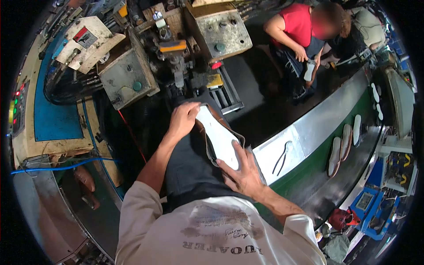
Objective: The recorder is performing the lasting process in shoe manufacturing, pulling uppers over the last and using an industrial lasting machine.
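Over my lap lies a brown shoe upper (pixel 198 126) with its underside up, a white insole board (pixel 216 137) filling the middle. My left hand (pixel 183 118) is closed on the far, narrower end, its fingers curled over the rim. At the near end my right hand (pixel 245 172) grips the upper, thumb and fingers reaching over the edges and onto the white board. The upper's loose edge stands up around the board. What lies beneath the shoe is hidden by it and by my hands.
Pincers (pixel 282 159) lie on the metal ledge (pixel 318 117) at my right. Beyond it, a green conveyor belt (pixel 304 187) carries several shoes (pixel 346 143). Ahead stands a machine with a grey control box (pixel 221 35). A co-worker in red (pixel 296 26) holds another shoe (pixel 310 71).
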Demonstrator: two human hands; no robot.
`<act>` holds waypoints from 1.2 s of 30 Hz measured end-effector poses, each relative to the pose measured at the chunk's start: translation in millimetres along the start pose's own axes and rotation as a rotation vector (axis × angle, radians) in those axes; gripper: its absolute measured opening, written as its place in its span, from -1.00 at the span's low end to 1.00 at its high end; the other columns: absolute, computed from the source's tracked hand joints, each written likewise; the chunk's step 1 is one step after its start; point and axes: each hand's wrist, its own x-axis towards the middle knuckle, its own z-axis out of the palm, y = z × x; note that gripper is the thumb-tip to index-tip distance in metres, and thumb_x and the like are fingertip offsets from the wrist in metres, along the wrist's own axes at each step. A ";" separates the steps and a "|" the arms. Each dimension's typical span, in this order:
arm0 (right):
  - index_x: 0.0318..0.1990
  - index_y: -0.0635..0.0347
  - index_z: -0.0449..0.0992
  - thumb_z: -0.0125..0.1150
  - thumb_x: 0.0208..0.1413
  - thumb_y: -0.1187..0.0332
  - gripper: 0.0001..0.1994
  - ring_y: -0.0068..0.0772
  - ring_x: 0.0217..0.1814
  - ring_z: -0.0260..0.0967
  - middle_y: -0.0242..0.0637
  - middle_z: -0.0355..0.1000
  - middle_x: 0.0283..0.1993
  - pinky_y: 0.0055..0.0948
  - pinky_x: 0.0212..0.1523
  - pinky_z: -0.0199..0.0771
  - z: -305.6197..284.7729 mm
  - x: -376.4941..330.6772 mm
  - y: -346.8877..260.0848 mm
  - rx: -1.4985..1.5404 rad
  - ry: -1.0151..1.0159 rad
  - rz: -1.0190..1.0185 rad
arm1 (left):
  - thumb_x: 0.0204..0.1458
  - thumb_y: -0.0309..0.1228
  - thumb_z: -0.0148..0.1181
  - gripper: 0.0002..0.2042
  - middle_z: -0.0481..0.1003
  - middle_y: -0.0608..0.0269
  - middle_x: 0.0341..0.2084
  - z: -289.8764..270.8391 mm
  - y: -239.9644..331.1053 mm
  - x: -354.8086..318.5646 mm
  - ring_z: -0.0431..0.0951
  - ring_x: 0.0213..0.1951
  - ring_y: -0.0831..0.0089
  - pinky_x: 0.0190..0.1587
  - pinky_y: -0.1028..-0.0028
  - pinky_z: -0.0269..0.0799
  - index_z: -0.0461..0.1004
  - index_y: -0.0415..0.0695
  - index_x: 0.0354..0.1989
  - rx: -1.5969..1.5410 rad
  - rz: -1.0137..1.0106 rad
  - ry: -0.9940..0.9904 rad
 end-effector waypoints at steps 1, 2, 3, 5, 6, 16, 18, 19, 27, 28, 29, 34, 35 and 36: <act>0.38 -0.21 0.58 0.57 0.03 0.30 -0.33 0.59 0.46 0.17 0.36 -0.11 0.64 0.32 0.36 0.45 -8.5 2.2 -1.1 0.035 0.025 0.001 | 0.38 -0.39 0.20 -0.72 0.72 -0.03 -0.04 -2.8 1.4 -1.7 0.73 0.01 0.06 0.07 0.21 0.59 0.66 -0.33 0.09 -0.217 -0.089 -0.024; 0.37 -0.17 0.59 0.58 0.03 0.29 -0.34 0.57 0.44 0.20 0.37 -0.09 0.63 0.30 0.34 0.46 -19.9 5.7 -2.3 0.068 0.048 0.012 | 0.43 -0.34 0.19 -0.68 0.73 0.06 -0.01 -5.5 13.5 -2.1 0.72 0.05 0.19 0.11 0.23 0.58 0.64 -0.34 0.14 -0.439 -0.176 -0.062; 0.36 -0.07 0.60 0.60 0.03 0.29 -0.35 0.51 0.40 0.24 0.37 -0.09 0.63 0.29 0.31 0.48 -33.8 11.0 -2.2 0.043 0.076 -0.001 | 0.49 -0.28 0.16 -0.60 0.67 0.16 0.09 -16.0 24.4 -3.0 0.65 0.14 0.38 0.21 0.29 0.54 0.55 -0.34 0.30 -0.651 -0.296 -0.096; 0.33 0.01 0.62 0.61 0.00 0.31 -0.35 0.46 0.38 0.29 0.40 -0.06 0.62 0.26 0.28 0.50 -60.6 29.3 -5.9 0.017 0.177 -0.042 | 0.51 -0.27 0.13 -0.52 0.60 0.02 0.21 -30.1 32.2 5.0 0.63 0.21 0.27 0.29 0.27 0.53 0.41 -0.34 0.44 -1.032 -0.295 0.031; 0.32 0.02 0.63 0.61 -0.01 0.32 -0.36 0.44 0.38 0.30 0.41 -0.05 0.62 0.25 0.27 0.50 -75.9 42.1 -8.9 0.007 0.222 -0.061 | 0.52 -0.22 0.12 -0.48 0.57 -0.04 0.25 -30.0 20.5 11.7 0.61 0.25 0.20 0.31 0.24 0.52 0.36 -0.36 0.47 -1.050 -0.259 0.089; 0.43 -0.13 0.52 0.54 0.02 0.28 -0.28 0.55 0.36 0.27 0.38 -0.04 0.62 0.26 0.38 0.40 -118.1 298.1 -10.0 -0.112 0.464 -0.203 | 0.31 -0.19 0.30 -0.53 0.54 -0.17 0.01 57.7 -105.8 65.2 0.59 0.05 -0.15 0.11 -0.04 0.52 0.52 -0.14 0.31 0.342 -0.149 0.167; 0.46 -0.15 0.48 0.50 0.07 0.24 -0.28 0.56 0.40 0.23 0.35 -0.07 0.63 0.27 0.42 0.37 -109.4 341.9 -10.7 -0.078 0.456 -0.186 | 0.30 -0.22 0.31 -0.57 0.56 -0.11 0.01 47.6 -131.3 57.2 0.60 0.04 -0.13 0.11 -0.04 0.53 0.54 -0.11 0.27 0.354 -0.019 0.234; 0.46 -0.15 0.48 0.50 0.07 0.24 -0.28 0.56 0.41 0.22 0.35 -0.07 0.64 0.27 0.43 0.36 -102.5 360.3 -7.8 -0.080 0.480 -0.202 | 0.30 -0.24 0.30 -0.59 0.58 -0.07 0.01 44.2 -135.0 59.0 0.61 0.05 -0.10 0.13 -0.04 0.52 0.54 -0.10 0.27 0.332 -0.045 0.211; 0.46 -0.14 0.49 0.50 0.04 0.31 -0.27 0.56 0.41 0.21 0.37 -0.13 0.65 0.24 0.40 0.39 -48.9 402.1 14.4 -0.089 0.492 -0.185 | 0.32 -0.24 0.25 -0.63 0.65 -0.03 -0.04 26.9 -126.2 63.3 0.64 0.06 -0.05 0.16 -0.03 0.51 0.59 -0.12 0.22 0.359 -0.141 0.178; 0.46 -0.14 0.49 0.50 0.04 0.31 -0.27 0.56 0.41 0.21 0.37 -0.13 0.65 0.24 0.40 0.39 -45.9 401.0 11.9 -0.090 0.490 -0.182 | 0.31 -0.25 0.25 -0.64 0.66 -0.03 -0.06 26.9 -125.8 64.9 0.64 0.05 -0.06 0.15 -0.03 0.51 0.59 -0.14 0.20 0.350 -0.132 0.185; 0.46 -0.14 0.50 0.51 0.05 0.32 -0.27 0.56 0.38 0.22 0.39 -0.12 0.65 0.23 0.39 0.40 -41.8 398.8 7.9 -0.118 0.501 -0.163 | 0.31 -0.25 0.25 -0.64 0.66 -0.03 -0.06 27.1 -124.9 66.3 0.64 0.05 -0.06 0.15 -0.03 0.51 0.59 -0.14 0.20 0.348 -0.130 0.181; 0.52 -0.08 0.39 0.53 0.11 0.27 -0.23 0.60 0.36 0.20 0.47 -0.18 0.66 0.25 0.41 0.37 -28.7 395.6 -15.7 -0.158 0.479 -0.134 | 0.27 -0.28 0.28 -0.68 0.66 -0.04 -0.10 29.3 -128.8 62.6 0.64 0.02 -0.06 0.11 -0.04 0.51 0.58 -0.16 0.11 0.430 -0.155 0.140; 0.58 0.04 0.28 0.54 0.09 0.31 -0.13 0.60 0.49 0.14 0.44 -0.14 0.67 0.25 0.49 0.29 -33.2 389.7 -15.5 -0.128 0.449 -0.173 | 0.25 -0.29 0.29 -0.68 0.65 -0.05 -0.11 30.5 -131.0 62.2 0.65 0.00 -0.07 0.10 -0.07 0.52 0.57 -0.17 0.09 0.434 -0.185 0.125; 0.58 0.04 0.28 0.54 0.09 0.31 -0.13 0.60 0.49 0.14 0.44 -0.14 0.67 0.25 0.49 0.29 -31.8 378.1 -8.5 -0.124 0.443 -0.170 | 0.25 -0.29 0.29 -0.68 0.65 -0.05 -0.11 32.4 -133.0 60.7 0.65 0.00 -0.07 0.10 -0.07 0.52 0.57 -0.17 0.09 0.433 -0.191 0.120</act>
